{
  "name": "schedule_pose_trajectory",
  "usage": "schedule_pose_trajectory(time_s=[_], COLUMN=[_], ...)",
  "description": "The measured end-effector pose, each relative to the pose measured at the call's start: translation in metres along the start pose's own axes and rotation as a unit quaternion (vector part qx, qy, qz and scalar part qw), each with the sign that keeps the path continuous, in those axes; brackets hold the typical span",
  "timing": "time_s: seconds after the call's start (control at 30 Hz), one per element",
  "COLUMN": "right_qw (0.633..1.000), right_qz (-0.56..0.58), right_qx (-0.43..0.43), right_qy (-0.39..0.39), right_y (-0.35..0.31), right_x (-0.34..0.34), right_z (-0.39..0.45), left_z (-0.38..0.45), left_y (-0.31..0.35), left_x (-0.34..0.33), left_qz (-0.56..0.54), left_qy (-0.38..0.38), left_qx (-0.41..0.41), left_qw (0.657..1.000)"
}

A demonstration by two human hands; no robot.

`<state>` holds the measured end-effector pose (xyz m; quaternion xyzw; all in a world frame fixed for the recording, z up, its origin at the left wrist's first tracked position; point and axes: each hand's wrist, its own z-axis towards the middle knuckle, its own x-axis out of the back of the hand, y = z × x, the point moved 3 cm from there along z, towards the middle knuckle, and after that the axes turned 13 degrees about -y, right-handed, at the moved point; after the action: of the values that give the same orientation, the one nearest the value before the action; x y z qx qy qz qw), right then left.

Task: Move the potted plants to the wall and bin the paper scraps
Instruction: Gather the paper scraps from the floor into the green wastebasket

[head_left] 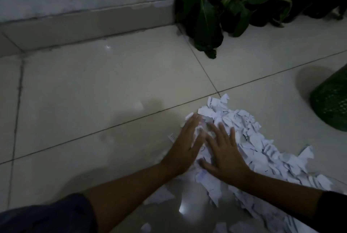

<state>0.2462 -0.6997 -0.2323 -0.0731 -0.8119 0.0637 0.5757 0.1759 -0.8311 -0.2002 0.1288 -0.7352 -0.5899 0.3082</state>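
A heap of torn white paper scraps (249,135) lies on the pale tiled floor at lower right. My left hand (185,144) lies flat with straight fingers against the heap's left edge. My right hand (225,152) rests flat on top of the scraps, fingers spread. Neither hand grips anything. Potted plants with broad dark green leaves (204,16) stand in a row along the wall at the top right; their pots are hidden by the foliage. A green mesh bin (330,101) stands at the right edge, partly cut off.
A white wall with a grey skirting (84,24) runs across the top. Loose scraps (161,197) lie near my forearms at the bottom. Bare floor tiles (93,91) spread to the left of the heap.
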Motion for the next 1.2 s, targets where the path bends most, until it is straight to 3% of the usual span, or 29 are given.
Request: schedule_pose_trajectory(time_s=[0.03,0.1,0.13,0.23,0.3,0.33,0.37,0.5,0.6,0.7,0.8,0.9,0.93,1.07,1.2], right_qw=[1.0,0.998,0.999,0.999,0.998,0.998,0.999,0.999,0.994,0.989,0.99,0.989,0.99,0.997,0.996], right_qz=[0.016,0.032,0.028,-0.018,-0.036,-0.037,-0.037,-0.032,0.004,0.043,0.06,0.076,0.077,0.038,0.038], right_qx=[-0.023,-0.038,-0.023,0.047,0.06,0.052,0.039,-0.033,-0.106,-0.135,-0.119,-0.119,-0.114,-0.072,-0.078], right_qy=[0.013,0.027,0.027,0.016,0.012,0.009,0.005,0.006,0.03,0.044,0.052,0.048,0.041,-0.004,-0.013], right_y=[0.01,0.024,0.026,0.02,0.012,0.009,0.007,0.017,0.032,0.035,0.02,-0.003,-0.009,-0.025,-0.023], right_x=[0.006,0.019,0.024,0.022,0.012,0.006,0.0,-0.001,0.013,0.022,0.015,-0.003,-0.01,-0.029,-0.033], right_z=[0.0,-0.001,-0.002,-0.01,-0.015,-0.017,-0.017,-0.011,-0.017,-0.037,-0.069,-0.094,-0.1,-0.118,-0.128], left_z=[-0.001,-0.014,-0.026,-0.067,-0.078,-0.076,-0.07,-0.011,0.044,0.071,0.043,-0.006,-0.022,-0.065,-0.056], left_y=[0.001,-0.011,-0.023,-0.065,-0.078,-0.077,-0.076,-0.064,-0.05,-0.031,-0.022,-0.035,-0.041,-0.074,-0.069], left_x=[0.011,0.034,0.043,0.06,0.057,0.051,0.043,0.013,0.01,0.021,0.03,0.025,0.02,-0.004,-0.019], left_qz=[0.027,0.14,0.218,0.429,0.521,0.543,0.546,0.464,0.459,0.494,0.527,0.558,0.563,0.544,0.532], left_qy=[-0.004,-0.088,-0.154,-0.306,-0.318,-0.317,-0.306,-0.203,-0.201,-0.241,-0.323,-0.394,-0.396,-0.366,-0.402], left_qx=[-0.022,-0.075,-0.109,-0.189,-0.21,-0.205,-0.195,-0.146,-0.073,-0.171,-0.315,-0.382,-0.403,-0.472,-0.391], left_qw=[0.999,0.983,0.957,0.829,0.763,0.75,0.755,0.85,0.862,0.818,0.72,0.622,0.603,0.589,0.635])
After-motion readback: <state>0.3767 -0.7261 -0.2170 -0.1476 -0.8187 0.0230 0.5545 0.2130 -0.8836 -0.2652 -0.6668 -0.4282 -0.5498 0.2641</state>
